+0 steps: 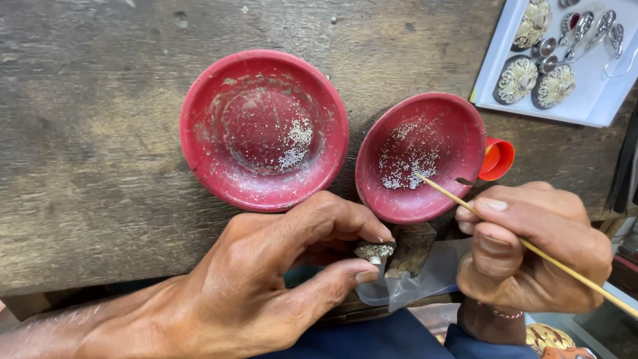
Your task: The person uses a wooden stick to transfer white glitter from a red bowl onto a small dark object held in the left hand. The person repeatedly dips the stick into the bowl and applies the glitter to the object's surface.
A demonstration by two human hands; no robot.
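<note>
Left hand [266, 279]: grip narrow, thumb and forefinger pinching small round metal ornament [374, 251], held just below right red bowl [458, 133]. Right hand [531, 249]: grip closed on thin wooden stick [531, 247]; stick tip touching tiny silver granules [405, 163] inside right red bowl. Left red bowl [199, 133] beside it on worn wooden desk [86, 133], holding smaller granule patch. White tray [591, 100] with filigree pieces at upper right. Orange cap [498, 159] behind right bowl.

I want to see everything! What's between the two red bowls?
Nothing. In the head view, only bare wooden table shows between the left red bowl and the right red bowl.
</note>
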